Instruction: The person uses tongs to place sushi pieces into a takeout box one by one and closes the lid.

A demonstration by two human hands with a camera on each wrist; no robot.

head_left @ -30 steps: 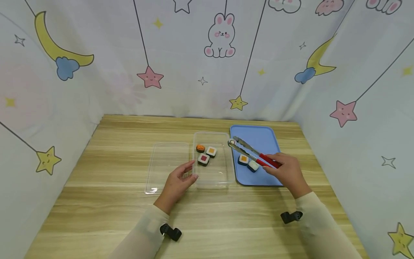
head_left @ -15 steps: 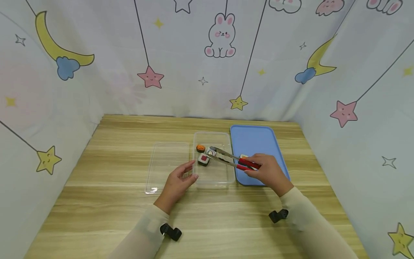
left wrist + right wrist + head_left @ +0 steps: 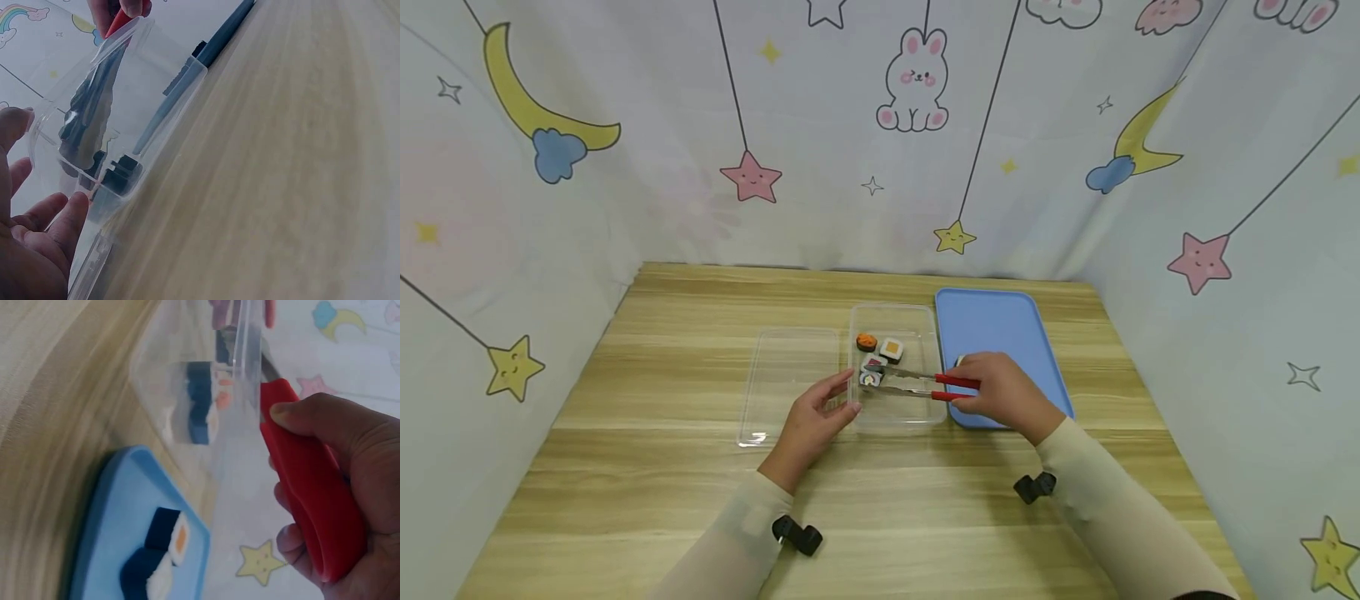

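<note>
My right hand (image 3: 1003,396) grips red-handled metal tongs (image 3: 953,397), which reach leftward into a clear plastic container (image 3: 910,414). Between their tips is a round sushi roll (image 3: 869,379) with a swirled centre, at the container's left side. Beside it lies a red-centred sushi piece (image 3: 872,363), partly covered by the tongs. An orange-topped piece (image 3: 867,342) and a yellow-centred one (image 3: 892,349) sit farther back. My left hand (image 3: 808,425) rests at the container's left wall, fingers spread along it. In the right wrist view, the thumb presses the red handle (image 3: 306,494).
Right of the container lies a blue tray (image 3: 988,321). Two sushi pieces on it, one orange-centred (image 3: 167,536) and one white-topped (image 3: 147,575), show in the right wrist view. A clear flat lid (image 3: 790,383) lies on the wooden table (image 3: 692,375) at left.
The right hand has carried the swirled roll with the tongs leftward from the tray's edge into the container, beside the red-centred piece. The left hand stays in place.
</note>
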